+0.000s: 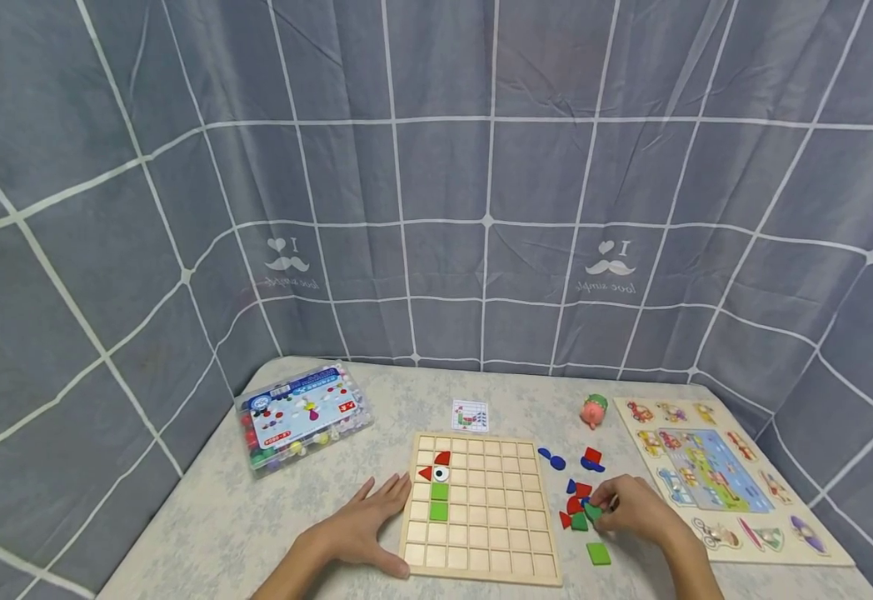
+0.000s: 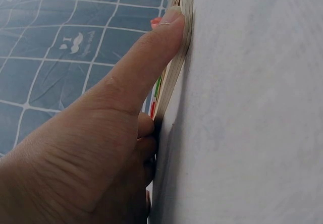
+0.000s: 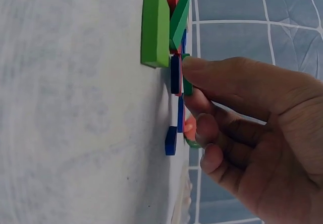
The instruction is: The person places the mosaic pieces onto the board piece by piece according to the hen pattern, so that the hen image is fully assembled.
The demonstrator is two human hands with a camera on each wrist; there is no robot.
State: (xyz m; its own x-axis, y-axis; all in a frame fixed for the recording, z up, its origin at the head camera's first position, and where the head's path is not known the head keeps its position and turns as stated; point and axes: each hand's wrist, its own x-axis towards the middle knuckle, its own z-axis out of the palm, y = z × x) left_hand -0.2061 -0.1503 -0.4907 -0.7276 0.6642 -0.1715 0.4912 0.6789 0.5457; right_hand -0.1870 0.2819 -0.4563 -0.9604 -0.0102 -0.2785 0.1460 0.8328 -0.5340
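My left hand (image 1: 365,527) rests with fingers spread along the left edge of a wooden grid board (image 1: 481,577); in the left wrist view its thumb (image 2: 161,32) lies against the board's side. On the board sit a red quarter-round piece (image 1: 442,457), a red triangle (image 1: 425,473), a round eye piece (image 1: 441,473) and two light green squares (image 1: 440,502). To the right of the board, my right hand (image 1: 639,510) pinches a dark green piece (image 3: 187,77) between thumb and fingers, over a loose pile of red, blue and green pieces. A light green square (image 1: 598,553) lies nearer me.
A picture card (image 1: 470,416) lies behind the board. At the back left is a clear case of colourful beads (image 1: 305,417). On the right are a small pink and green toy (image 1: 594,411) and a wooden picture puzzle (image 1: 729,483). Blue pieces (image 1: 557,462) lie beside the board.
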